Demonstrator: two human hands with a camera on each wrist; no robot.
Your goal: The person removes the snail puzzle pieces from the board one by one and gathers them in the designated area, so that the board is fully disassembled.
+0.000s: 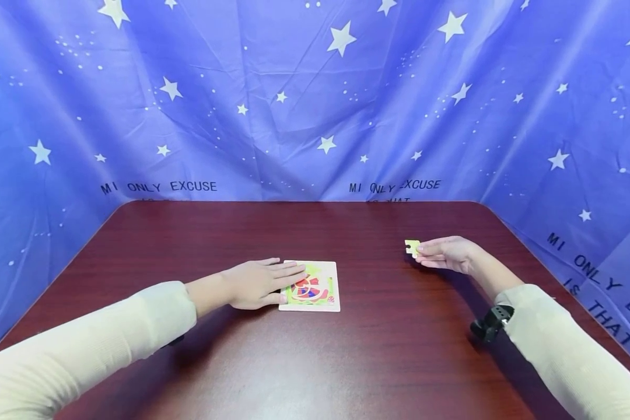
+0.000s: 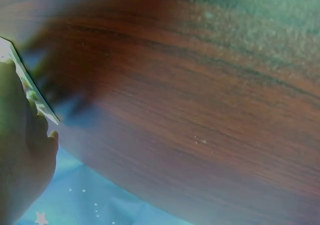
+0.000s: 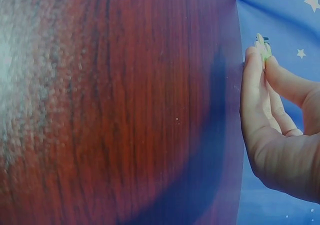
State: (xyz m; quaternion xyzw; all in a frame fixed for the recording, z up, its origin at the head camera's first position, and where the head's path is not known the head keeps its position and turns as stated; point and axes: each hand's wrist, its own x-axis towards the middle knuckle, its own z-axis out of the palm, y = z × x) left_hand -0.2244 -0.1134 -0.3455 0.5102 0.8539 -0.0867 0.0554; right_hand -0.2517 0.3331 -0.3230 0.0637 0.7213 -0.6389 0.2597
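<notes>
A square jigsaw puzzle board (image 1: 322,300) with a white border and a red, green and yellow picture lies flat on the table. My left hand (image 1: 257,284) rests on its left side, fingers stretched out over the picture and covering part of it. In the left wrist view only the edge of the puzzle board (image 2: 37,92) shows beyond the left hand (image 2: 25,150). Off to the right, my right hand (image 1: 448,255) pinches a small yellow puzzle piece (image 1: 412,247) between thumb and fingers, above the table. The right wrist view shows this piece (image 3: 264,47) edge-on at the fingertips.
The dark red wood-grain table (image 1: 315,361) reaches back to a blue curtain (image 1: 294,116) with white stars and printed lettering. Curtain also hangs along both sides. A black wrist device (image 1: 490,324) sits at the right sleeve (image 1: 556,344).
</notes>
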